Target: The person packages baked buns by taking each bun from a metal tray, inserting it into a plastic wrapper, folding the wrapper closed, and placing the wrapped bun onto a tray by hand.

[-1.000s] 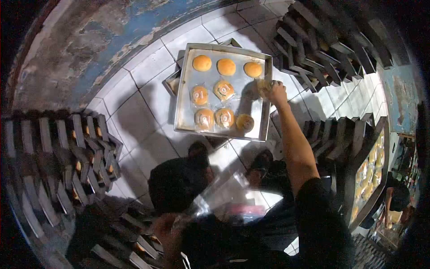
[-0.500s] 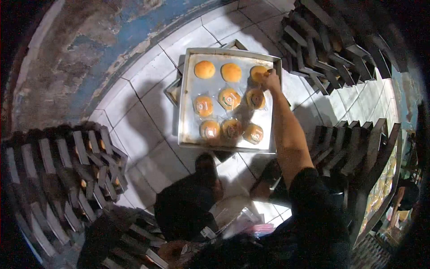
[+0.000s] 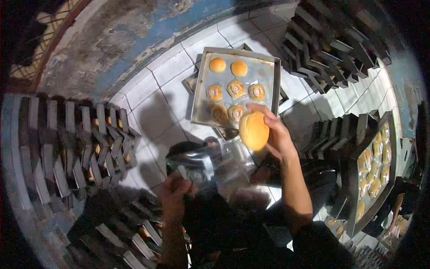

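My right hand (image 3: 281,136) grips a round golden bun (image 3: 254,131), lifted above the near right part of the tray. My left hand (image 3: 174,190), lower and to the left, pinches the edge of a clear plastic bag (image 3: 197,163). The bag is spread out towards the bun but apart from it, and its outline is partly blurred. In the metal tray (image 3: 265,67) are two bare buns (image 3: 239,68) in the far row. Several buns in clear wrappers (image 3: 236,89) lie in the nearer rows, some partly hidden by my right hand and the held bun.
Stacks of dark trays stand at the left (image 3: 58,148), the far right (image 3: 322,49) and the near right (image 3: 331,139). A tilted tray of wrapped buns (image 3: 374,166) leans at the right. White floor tiles (image 3: 163,121) and a peeling wall (image 3: 112,45) lie beyond.
My right hand has taken the far right bun out of the tray and brought it nearer to me. My left hand has come up into clear view with the plastic bag.
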A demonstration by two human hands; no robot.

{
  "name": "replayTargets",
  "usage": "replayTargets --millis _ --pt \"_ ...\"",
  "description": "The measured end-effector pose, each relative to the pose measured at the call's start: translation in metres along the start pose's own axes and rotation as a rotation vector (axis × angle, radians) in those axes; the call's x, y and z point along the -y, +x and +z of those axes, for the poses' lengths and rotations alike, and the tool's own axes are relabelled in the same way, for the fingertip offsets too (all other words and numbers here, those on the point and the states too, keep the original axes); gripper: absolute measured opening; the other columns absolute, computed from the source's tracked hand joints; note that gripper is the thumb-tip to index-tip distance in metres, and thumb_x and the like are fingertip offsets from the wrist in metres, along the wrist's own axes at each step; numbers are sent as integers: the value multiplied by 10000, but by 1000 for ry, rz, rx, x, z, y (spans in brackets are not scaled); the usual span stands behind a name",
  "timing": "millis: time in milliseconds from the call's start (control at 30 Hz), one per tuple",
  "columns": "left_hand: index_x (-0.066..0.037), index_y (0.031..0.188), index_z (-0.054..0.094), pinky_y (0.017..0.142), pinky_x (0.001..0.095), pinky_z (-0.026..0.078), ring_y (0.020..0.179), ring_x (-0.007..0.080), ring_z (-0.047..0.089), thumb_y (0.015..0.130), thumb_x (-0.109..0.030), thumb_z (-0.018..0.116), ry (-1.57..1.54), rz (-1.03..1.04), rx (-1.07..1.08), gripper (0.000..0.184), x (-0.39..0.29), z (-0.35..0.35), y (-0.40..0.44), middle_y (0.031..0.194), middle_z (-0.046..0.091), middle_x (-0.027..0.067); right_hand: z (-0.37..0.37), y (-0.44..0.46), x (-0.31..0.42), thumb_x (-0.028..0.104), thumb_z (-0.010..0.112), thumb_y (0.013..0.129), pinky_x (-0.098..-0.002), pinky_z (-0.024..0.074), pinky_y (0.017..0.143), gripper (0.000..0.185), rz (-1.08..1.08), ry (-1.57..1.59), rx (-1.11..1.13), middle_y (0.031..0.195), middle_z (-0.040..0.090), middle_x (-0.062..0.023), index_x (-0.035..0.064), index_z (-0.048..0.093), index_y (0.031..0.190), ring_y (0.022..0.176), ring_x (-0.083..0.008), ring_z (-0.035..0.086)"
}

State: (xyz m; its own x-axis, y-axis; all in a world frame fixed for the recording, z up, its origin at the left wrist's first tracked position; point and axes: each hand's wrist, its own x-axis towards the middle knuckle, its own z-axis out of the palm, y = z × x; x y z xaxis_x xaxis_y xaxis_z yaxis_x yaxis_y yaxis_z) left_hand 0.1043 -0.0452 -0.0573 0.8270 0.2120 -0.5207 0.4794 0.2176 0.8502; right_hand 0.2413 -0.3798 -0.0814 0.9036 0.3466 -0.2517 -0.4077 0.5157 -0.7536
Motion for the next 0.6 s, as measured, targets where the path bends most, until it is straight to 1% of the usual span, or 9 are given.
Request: replayTargets --millis 133,200,300,367,400,467,533,567,600 --pt "-47 1025 654 642 326 580 712 177 679 953 -121 758 -47 55 -57 147 -21 18 -27 846 704 67 54 -61 9 574 599 974 -435 411 1180 809 -116 29 -12 1481 536 -126 20 440 1540 1393 -255 526" --pt "-52 1074 645 663 332 598 729 202 712 953 -129 761 -96 19 128 184 -12 2 -28 876 726 92 72 -83 6 626 610 947 -432 392 1191 884 -185 -2 -16 1503 509 -134 16 413 1555 1405 -266 510" --pt "-58 1141 640 677 343 614 762 213 734 959 -139 754 -139 2 135 229 -2 0 -47 929 737 109 88 -109 7 705 682 873 -420 345 1211 1061 -268 -154 -13 1530 468 -152 3 337 1591 1441 -280 459" --pt "-29 1091 690 706 330 644 775 186 746 946 -144 777 -205 15 71 205 1 9 -63 903 757 113 103 -128 11 664 747 850 -417 320 1221 1089 -328 -348 63 1529 461 -155 -3 320 1597 1459 -284 432" --pt "-24 1098 684 729 342 650 785 187 747 949 -162 768 -158 37 60 220 -1 12 -70 920 758 122 105 -134 13 496 830 861 -415 313 1229 1038 -306 -249 111 1536 462 -155 3 299 1605 1465 -278 434" --pt "-19 1104 678 753 353 656 794 188 749 952 -180 759 -116 62 50 235 -6 12 -80 937 759 130 115 -146 17 406 844 871 -405 317 1229 984 -292 -361 120 1535 467 -148 4 317 1598 1456 -269 449" --pt "-19 1283 582 728 377 655 884 258 770 977 -141 705 39 34 146 352 -10 10 -88 1075 737 183 129 -159 24 196 857 886 -380 373 1200 840 -231 -590 105 1476 535 -140 14 393 1562 1388 -252 531" --pt "-19 1283 582 728 377 655 884 258 770 977 -141 705 37 32 144 352 -13 8 -92 1075 737 183 132 -164 27 196 857 886 -380 373 1200 840 -228 -591 106 1476 535 -140 14 393 1562 1388 -252 531" --pt "-24 1352 539 762 384 655 916 266 771 980 -146 695 117 -21 306 421 -16 4 -95 1118 730 194 133 -166 32 193 862 882 -384 407 1171 821 -240 -744 131 1442 565 -152 18 415 1548 1351 -251 560"
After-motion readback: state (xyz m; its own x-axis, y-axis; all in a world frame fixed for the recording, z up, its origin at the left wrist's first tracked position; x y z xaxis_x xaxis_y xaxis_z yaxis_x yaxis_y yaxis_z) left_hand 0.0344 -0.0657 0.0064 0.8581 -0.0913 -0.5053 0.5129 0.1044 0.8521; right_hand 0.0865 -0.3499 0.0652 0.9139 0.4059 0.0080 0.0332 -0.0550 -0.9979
